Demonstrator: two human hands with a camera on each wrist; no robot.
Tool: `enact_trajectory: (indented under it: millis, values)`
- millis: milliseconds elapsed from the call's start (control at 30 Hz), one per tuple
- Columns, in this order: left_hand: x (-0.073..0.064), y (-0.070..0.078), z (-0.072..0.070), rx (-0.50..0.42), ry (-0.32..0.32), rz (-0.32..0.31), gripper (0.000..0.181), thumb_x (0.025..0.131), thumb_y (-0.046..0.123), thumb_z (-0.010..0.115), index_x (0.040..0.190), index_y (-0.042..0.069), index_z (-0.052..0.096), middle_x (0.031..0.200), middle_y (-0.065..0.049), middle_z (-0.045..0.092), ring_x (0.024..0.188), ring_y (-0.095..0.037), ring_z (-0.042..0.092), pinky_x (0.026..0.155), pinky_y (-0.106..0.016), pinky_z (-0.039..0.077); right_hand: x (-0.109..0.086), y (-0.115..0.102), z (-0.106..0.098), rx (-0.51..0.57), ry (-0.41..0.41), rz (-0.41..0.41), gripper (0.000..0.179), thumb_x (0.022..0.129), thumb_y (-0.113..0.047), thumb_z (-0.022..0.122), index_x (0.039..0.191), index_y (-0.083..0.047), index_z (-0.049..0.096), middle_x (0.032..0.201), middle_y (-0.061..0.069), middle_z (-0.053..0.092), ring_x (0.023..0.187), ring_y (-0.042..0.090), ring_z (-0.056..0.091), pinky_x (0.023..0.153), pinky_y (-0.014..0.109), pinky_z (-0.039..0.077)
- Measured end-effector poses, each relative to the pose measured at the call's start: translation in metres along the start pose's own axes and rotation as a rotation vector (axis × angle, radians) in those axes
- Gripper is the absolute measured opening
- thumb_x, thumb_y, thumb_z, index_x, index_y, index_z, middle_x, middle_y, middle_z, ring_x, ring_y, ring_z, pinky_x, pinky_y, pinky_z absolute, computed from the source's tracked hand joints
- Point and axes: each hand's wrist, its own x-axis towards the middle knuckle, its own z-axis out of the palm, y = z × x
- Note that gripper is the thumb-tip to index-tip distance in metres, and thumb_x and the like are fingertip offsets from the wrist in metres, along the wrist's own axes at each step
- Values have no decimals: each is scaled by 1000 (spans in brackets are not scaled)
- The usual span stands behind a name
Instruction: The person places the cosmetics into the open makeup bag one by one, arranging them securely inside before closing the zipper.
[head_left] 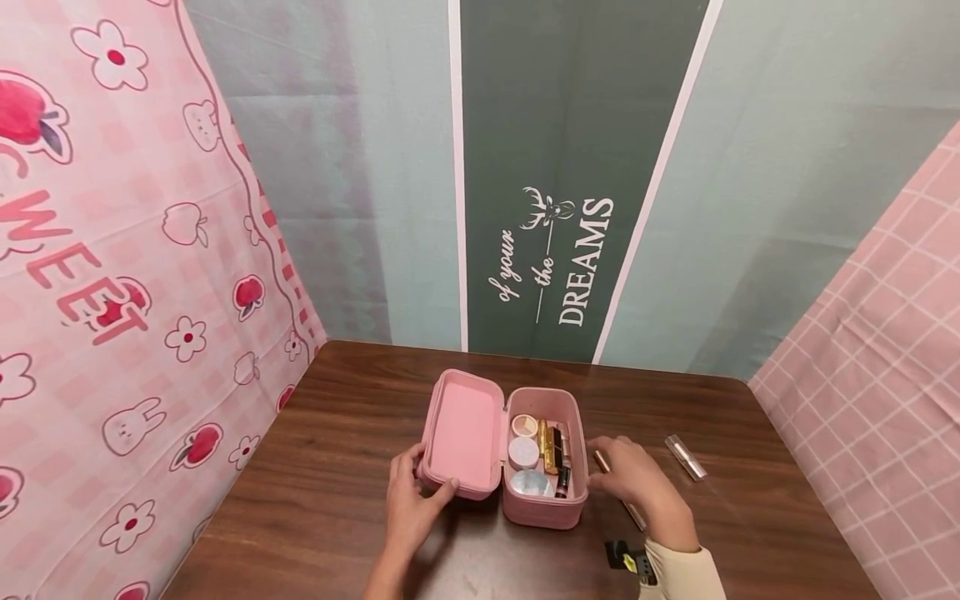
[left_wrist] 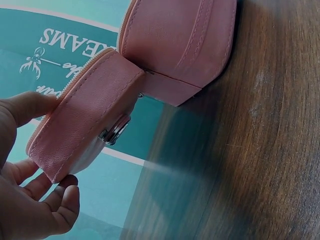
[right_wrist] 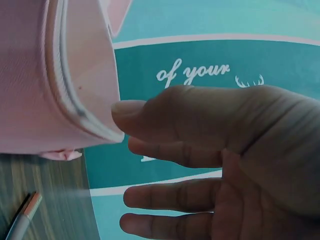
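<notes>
A pink zippered makeup case [head_left: 543, 512] stands on the table with its lid [head_left: 465, 433] swung out to the left. My left hand [head_left: 408, 508] holds the lid by its near left corner, thumb on the rim and fingers underneath, as the left wrist view also shows. In the case lie a round palette [head_left: 525, 426], a pale round jar [head_left: 523, 452], a silvery round compact [head_left: 531, 483], gold tubes [head_left: 551, 450] and a black tube [head_left: 562, 482]. My right hand [head_left: 637, 475] is beside the case's right wall, fingers extended and holding nothing, thumb near the rim [right_wrist: 95, 122].
A slim pencil-like stick [head_left: 633, 514] lies on the wooden table [head_left: 337, 442], partly under the right hand. Farther right is a clear tube [head_left: 686, 458]. Printed cloths [head_left: 405, 167] hang behind the table and along both sides.
</notes>
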Motion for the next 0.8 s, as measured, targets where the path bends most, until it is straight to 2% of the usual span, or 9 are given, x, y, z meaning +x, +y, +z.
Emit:
enact_trajectory:
  millis: [167,467,800]
  values:
    - [0,0,0,0,1,2,71,69,8,88,132,-1,56,124,-20,55,103,-26,58,76,-28,49,-5,14,2,-47,21,-20,52,77,-16,80,121,6,65,112,25,71,107,45,64,89,58,52]
    - [0,0,2,5,-6,5,71,69,8,88,132,-1,56,124,-20,54,105,-28,58,76,-31,50,-15,26,1,-57,-21,36,54,79,-18,81,124,5,63,115,30,68,109,51,62,91,61,50]
    - [0,1,1,15,-4,11,71,69,7,88,132,-2,56,124,-21,55,104,-27,58,77,-32,51,-26,46,7,-65,-8,53,53,78,-18,81,123,5,64,109,31,68,102,48,65,86,59,52]
